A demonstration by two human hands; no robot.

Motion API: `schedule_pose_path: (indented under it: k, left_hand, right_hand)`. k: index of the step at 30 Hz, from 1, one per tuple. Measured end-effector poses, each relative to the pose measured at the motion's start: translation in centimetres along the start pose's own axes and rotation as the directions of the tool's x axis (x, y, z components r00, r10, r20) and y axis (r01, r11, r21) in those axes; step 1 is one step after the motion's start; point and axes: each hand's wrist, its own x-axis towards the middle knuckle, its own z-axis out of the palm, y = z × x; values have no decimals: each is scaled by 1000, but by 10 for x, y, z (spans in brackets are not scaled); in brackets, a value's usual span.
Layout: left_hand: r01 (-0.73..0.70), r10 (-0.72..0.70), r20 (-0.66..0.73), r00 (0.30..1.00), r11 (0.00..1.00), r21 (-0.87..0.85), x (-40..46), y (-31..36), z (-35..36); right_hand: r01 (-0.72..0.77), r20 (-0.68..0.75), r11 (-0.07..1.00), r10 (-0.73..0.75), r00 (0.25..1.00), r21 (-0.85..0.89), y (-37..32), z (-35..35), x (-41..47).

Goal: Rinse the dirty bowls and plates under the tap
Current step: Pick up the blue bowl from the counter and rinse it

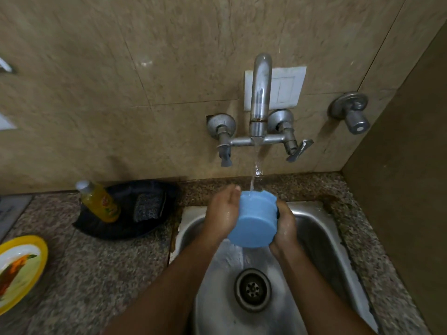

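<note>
blue bowl [252, 220] tilted under tap [260, 97] stream, frame centre, inside hidden | left hand [221, 215] cupping its side | right hand [286, 224] gripping, fingers hidden | plate [14, 269] cut off lower left on tabletop [108, 262]

One blue bowl [252, 220], one yellow plate [20, 269], one bottle [100, 201], two hands [222, 213].

Granite counter [101, 257], black tray [125, 228], yellow plate [36, 243]
</note>
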Motion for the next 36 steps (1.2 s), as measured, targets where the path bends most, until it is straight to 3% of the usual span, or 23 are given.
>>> schedule_pose_path:
  k: [2,4,8,11,14,18,21,22,24,26,28,29,31,33,36]
  left_hand:
    - [-355,327,140,935,856,376,-18,10,15]
    - [-478,403,257,878,762,436,-28,9,20]
    - [-240,198,159,967,914,326,-38,-9,13]
    - [-144,132,70,989,967,212,-42,-10,15]
    - [-23,24,82,996,1000,-16,-28,-5,15]
    - [-339,298,264,917,933,124,-31,-9,6]
    - [-343,331,176,927,939,41,-32,-22,3]
    - [-260,261,120,958,965,-29,-32,-21,5]
    - [48,-21,128,992,977,-208,-28,-11,9]
    - [326,-255,235,938,879,-349,-24,-5,11]
    - [456,-370,269,889,752,-476,-16,-3,14]
    - [461,-401,231,887,735,-497,-10,-2,14]
    - [378,-352,141,925,830,-410,1,-1,14]
    - [226,-197,145,970,949,-218,10,-3,13]
    - [88,-91,238,967,996,25,17,-2,9]
  right_hand:
    - [17,-64,1000,-18,998,-11,1,-6,7]
    - [-2,-79,1000,3,997,17,3,-11,10]
    - [-34,-70,993,42,997,117,4,-17,7]
    - [-8,-71,991,17,997,130,7,-17,10]
    - [-59,-28,988,64,998,144,13,-16,5]
    - [-130,40,960,124,992,247,8,-17,-3]
    - [-143,52,961,134,990,236,9,-17,-5]
    - [-151,47,960,144,988,234,11,-15,-6]
    - [-143,53,961,134,990,237,16,-13,-9]
    - [-132,40,965,127,991,227,19,-11,-8]
    - [-106,1,975,108,994,197,19,-12,-4]
    - [-76,-31,983,83,996,166,18,-14,-2]
    - [5,-45,996,-1,999,87,10,-19,4]
    - [133,-57,987,-138,989,-86,-4,-21,7]
    - [287,56,830,-297,953,-479,-18,-8,7]
